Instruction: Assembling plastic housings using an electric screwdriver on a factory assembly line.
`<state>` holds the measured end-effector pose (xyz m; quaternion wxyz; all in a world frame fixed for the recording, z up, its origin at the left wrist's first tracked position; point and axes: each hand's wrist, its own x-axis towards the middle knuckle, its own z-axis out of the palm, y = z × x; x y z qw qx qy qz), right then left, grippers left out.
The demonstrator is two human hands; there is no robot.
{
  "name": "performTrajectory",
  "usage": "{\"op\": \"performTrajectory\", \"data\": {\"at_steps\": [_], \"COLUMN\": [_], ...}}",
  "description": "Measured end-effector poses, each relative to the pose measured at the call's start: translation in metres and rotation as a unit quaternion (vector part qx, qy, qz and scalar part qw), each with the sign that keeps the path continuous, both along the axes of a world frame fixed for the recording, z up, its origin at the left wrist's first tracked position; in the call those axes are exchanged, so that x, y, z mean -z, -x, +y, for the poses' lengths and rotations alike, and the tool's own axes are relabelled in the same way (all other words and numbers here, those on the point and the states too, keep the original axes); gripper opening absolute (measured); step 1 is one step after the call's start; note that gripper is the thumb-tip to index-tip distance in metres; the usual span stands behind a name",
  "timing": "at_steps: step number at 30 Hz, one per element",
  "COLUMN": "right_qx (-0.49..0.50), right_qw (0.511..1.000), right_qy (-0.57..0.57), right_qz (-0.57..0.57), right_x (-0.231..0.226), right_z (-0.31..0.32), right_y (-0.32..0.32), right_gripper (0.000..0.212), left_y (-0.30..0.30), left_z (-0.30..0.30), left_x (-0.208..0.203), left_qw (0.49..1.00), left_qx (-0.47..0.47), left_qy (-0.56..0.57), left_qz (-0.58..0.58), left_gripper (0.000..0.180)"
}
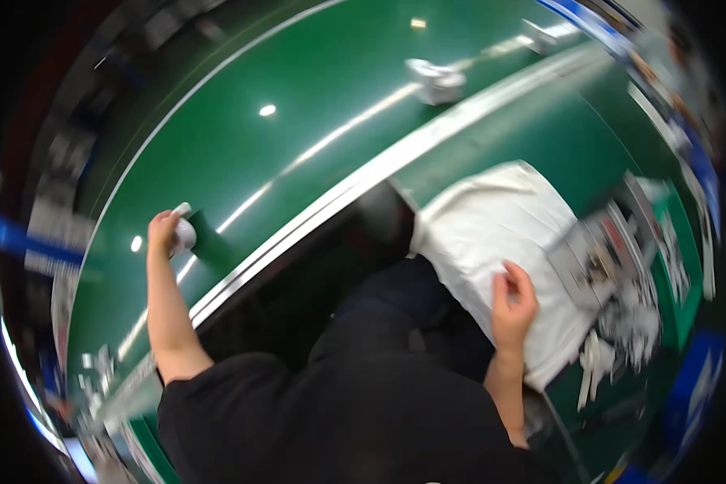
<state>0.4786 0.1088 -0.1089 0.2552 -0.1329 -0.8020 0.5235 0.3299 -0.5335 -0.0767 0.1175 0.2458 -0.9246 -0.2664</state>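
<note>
My left hand (pixel 163 232) reaches out over the long green surface (pixel 315 97), closed around a white rounded part (pixel 185 234) with a short projecting end. Blur hides what kind of part it is. On the right, my right hand (pixel 514 302) is above a white cloth (pixel 492 210), its fingers curled in toward the thumb. Whether anything small sits between those fingertips cannot be seen. The cloth covers part of a green worktop beside my lap.
A pale rail (pixel 363 184) edges the green surface. Farther along it stands another white part (pixel 437 83). Right of the cloth are a grey metal fixture (pixel 597 256), clear plastic bags (pixel 631 323), white pieces (pixel 595 363) and a green tray (pixel 690 315). Another person (pixel 673 73) is at the far right.
</note>
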Motion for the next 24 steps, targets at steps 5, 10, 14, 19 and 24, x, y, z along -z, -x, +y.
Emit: {"op": "performTrajectory", "data": {"at_steps": [5, 10, 14, 19, 24], "right_qx": [-0.057, -0.095, 0.063, 0.074, -0.037], "right_qw": [0.989, 0.97, 0.961, 0.959, 0.917], "right_qy": [-0.058, -0.095, -0.164, 0.241, 0.396], "right_qz": [0.124, 0.2, 0.213, 0.131, 0.022], "right_x": [-0.035, -0.057, -0.058, -0.065, -0.066], "right_z": [-0.023, -0.041, -0.022, 0.005, 0.02], "right_y": [0.005, -0.029, -0.064, -0.127, -0.14], "right_gripper": [0.029, 0.072, 0.077, 0.067, 0.051], "left_y": [0.05, -0.025, -0.09, -0.116, -0.112], "left_z": [0.199, 0.441, 0.523, 0.535, 0.536], "left_x": [-0.087, -0.085, -0.054, -0.037, -0.049], "left_qw": [0.89, 0.617, 0.458, 0.53, 0.366], "left_qx": [0.307, 0.503, 0.434, 0.749, 0.891], "left_qy": [-0.335, -0.598, -0.713, -0.395, -0.262], "left_qz": [0.049, -0.096, -0.305, -0.056, -0.054], "left_gripper": [0.056, 0.058, 0.061, 0.092, 0.118]}}
